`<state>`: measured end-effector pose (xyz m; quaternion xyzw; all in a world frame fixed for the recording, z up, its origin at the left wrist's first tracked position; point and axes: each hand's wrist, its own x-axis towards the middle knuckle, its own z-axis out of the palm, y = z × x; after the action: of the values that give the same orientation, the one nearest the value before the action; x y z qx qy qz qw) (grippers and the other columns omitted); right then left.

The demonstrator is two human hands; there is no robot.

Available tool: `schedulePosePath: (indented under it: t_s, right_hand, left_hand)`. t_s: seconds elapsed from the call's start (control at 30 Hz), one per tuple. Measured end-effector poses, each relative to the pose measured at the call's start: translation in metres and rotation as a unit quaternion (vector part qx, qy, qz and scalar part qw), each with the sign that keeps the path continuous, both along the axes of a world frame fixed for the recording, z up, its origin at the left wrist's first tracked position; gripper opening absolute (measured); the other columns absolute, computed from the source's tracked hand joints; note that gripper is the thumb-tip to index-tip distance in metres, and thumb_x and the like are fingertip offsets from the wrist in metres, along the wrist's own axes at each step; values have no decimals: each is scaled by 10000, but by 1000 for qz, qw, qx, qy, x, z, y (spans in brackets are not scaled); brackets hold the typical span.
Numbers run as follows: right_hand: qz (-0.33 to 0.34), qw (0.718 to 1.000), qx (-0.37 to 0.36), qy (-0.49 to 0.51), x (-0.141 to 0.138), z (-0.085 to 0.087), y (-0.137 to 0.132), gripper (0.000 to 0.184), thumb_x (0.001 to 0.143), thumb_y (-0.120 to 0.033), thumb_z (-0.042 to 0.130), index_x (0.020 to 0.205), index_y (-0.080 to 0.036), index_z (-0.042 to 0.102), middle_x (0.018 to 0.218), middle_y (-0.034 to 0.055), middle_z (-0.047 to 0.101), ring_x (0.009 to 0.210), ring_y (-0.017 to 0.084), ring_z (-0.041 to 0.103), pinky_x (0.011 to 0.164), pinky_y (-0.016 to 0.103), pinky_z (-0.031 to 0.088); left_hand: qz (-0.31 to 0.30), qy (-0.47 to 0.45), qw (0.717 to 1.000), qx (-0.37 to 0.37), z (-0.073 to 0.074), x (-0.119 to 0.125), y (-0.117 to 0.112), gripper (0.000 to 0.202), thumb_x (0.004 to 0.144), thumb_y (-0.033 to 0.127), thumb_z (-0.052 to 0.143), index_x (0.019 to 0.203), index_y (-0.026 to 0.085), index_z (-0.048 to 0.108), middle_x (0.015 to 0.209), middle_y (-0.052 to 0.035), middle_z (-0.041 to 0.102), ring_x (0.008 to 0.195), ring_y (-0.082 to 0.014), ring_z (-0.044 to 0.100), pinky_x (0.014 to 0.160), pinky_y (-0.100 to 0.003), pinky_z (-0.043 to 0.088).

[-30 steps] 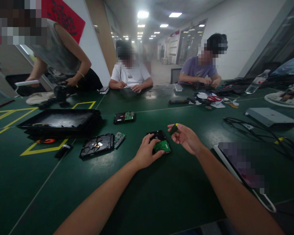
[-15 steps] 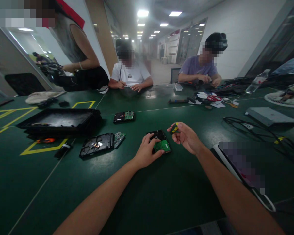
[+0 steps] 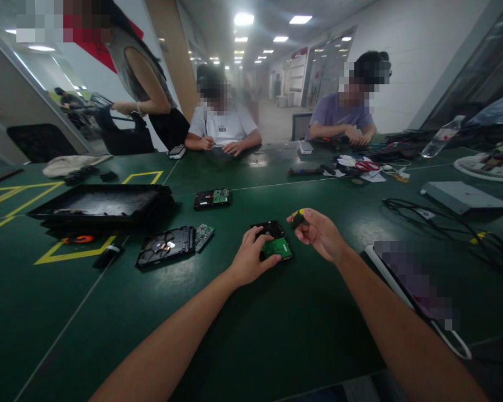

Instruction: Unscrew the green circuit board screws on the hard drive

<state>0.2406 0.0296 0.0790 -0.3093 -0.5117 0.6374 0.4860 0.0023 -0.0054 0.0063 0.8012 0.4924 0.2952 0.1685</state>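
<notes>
My left hand rests on a black hard drive with a green circuit board facing up, fingers curled over its near left edge. My right hand hovers just right of the drive, pinching a small black tool with a yellow tip between thumb and fingers. The drive lies flat on the dark green table.
An opened drive with a loose circuit board and another drive lie to the left, beside stacked black trays. Cables, a grey box and a tablet sit right. Two people sit opposite; one stands far left.
My hands have hardly moved; the right hand turned the small tool slightly. The standing person at the far left straightened up and lifted a dark bag off the table.
</notes>
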Motion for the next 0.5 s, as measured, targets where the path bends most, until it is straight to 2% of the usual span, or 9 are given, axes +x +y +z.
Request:
schedulePosePath:
  t_s: [0.17, 0.33, 0.5]
  right_hand:
    - [-7, 1000, 7, 6, 0, 4, -1, 297, 917, -494, 714, 980, -206, 675, 1121, 99, 751, 614, 117, 578, 458, 240, 334]
    - [-2, 1000, 0, 14, 0, 3, 0, 330, 922, -494, 702, 1100, -216, 725, 1030, 67, 726, 605, 116, 567, 467, 245, 336]
    - [8, 999, -29, 22, 1, -1, 3, 418, 932, -597, 638, 996, -199, 749, 1021, 97, 732, 610, 134, 564, 474, 268, 377]
  left_hand:
    - [3, -14, 1000, 6, 2, 0, 0, 599, 894, 489, 765, 1404, 256, 555, 1545, -146, 444, 1514, -357, 340, 1231, -593, 342]
    - [2, -15, 1000, 11, 1, 0, 0, 611, 894, 497, 761, 1415, 251, 557, 1541, -147, 447, 1513, -356, 341, 1235, -578, 339]
    - [4, -4, 1000, 10, -2, 0, 1, 531, 886, 488, 773, 1348, 279, 615, 1566, -131, 428, 1519, -376, 324, 1221, -615, 340]
